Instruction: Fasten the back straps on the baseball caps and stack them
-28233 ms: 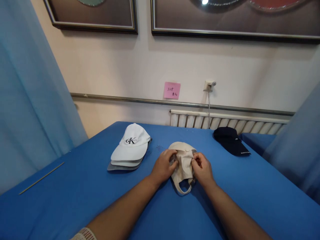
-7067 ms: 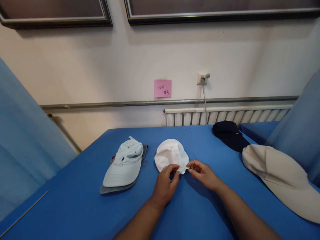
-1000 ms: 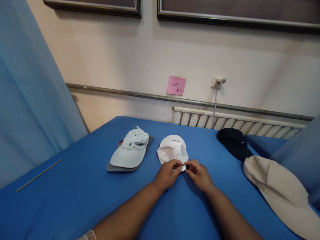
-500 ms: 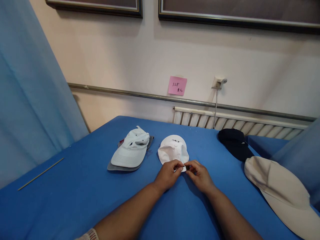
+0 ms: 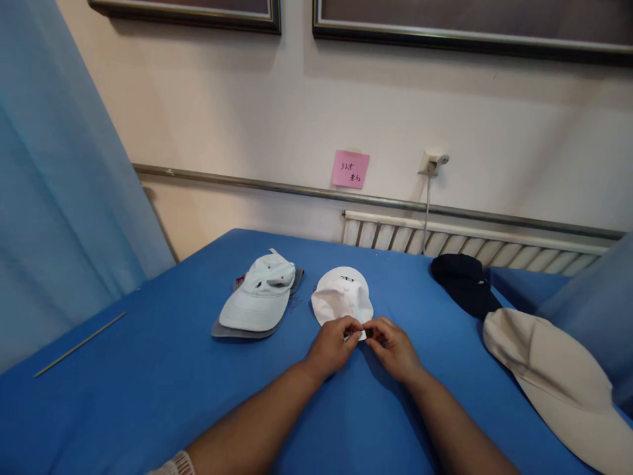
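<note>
A white baseball cap [image 5: 341, 298] with dark lettering lies in the middle of the blue surface, its brim pointing away from me. At its near edge my left hand [image 5: 333, 346] is closed, thumb and fingers pinching the cap's white back strap [image 5: 362, 336]. Close against it, my right hand [image 5: 395, 348] pinches the strap's other side, where a small dark part shows between the fingertips. The exact fastening is largely hidden by my fingers. Left of the cap, a pale cap [image 5: 260, 297] with a small dark emblem rests on a grey cap [image 5: 242, 333].
On the right lie a black cap [image 5: 462, 284] and a large beige cap [image 5: 554, 376]. A thin stick [image 5: 79, 345] lies at the left of the blue surface [image 5: 148, 396]. Behind are a radiator [image 5: 390, 236], a rail [image 5: 287, 190] and a plugged-in cord [image 5: 428, 204]. Blue curtains [image 5: 74, 185] hang at the sides.
Almost nothing differs. Both hands stay at the strap of the white cap, with only a slight shift of the fingertips there.
</note>
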The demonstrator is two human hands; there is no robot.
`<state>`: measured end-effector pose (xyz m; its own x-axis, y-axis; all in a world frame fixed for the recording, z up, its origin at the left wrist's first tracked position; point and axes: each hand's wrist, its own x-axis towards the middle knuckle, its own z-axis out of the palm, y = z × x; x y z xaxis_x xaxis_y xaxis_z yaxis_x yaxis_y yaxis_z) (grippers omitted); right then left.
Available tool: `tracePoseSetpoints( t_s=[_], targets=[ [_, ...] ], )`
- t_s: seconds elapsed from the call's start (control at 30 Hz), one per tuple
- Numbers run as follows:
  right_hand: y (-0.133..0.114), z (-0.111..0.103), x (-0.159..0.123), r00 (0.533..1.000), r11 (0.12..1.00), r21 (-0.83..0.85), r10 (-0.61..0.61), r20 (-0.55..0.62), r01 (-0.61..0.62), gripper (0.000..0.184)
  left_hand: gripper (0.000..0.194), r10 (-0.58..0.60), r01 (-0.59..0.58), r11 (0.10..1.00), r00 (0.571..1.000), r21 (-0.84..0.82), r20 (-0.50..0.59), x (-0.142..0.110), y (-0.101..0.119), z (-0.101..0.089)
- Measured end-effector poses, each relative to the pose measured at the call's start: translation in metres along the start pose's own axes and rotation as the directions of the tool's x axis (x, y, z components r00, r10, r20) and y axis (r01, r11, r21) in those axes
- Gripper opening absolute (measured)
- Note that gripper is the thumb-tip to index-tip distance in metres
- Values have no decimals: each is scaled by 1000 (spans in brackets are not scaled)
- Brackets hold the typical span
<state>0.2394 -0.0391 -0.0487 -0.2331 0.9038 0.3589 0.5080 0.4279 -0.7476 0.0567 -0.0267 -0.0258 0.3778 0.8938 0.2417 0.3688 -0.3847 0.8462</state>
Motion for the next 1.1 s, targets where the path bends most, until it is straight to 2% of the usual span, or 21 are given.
tracePoseSetpoints(
  t_s=[0.17, 0.43, 0.77, 1.1],
  targets=[
    [1, -1, 1, 999, 1000, 8, -7, -44, 7, 26, 17, 43, -42, 997, 999, 61, -11, -1, 6, -3],
    [8, 0, 1, 993, 1000, 12, -14, -114, 15, 27, 15, 126, -103, 954, 990, 281, -65, -4, 11, -9],
    [3, 0, 1, 999, 1000, 17, -10, -39, 11, 28, 16, 70, -57, 974, 996, 221, -52, -2, 6, -5],
    [0, -1, 0, 1000, 1000, 23, -6, -21, 6, 27, 17, 87, -73, 967, 995, 244, -48, -2, 7, -6]
  ],
)
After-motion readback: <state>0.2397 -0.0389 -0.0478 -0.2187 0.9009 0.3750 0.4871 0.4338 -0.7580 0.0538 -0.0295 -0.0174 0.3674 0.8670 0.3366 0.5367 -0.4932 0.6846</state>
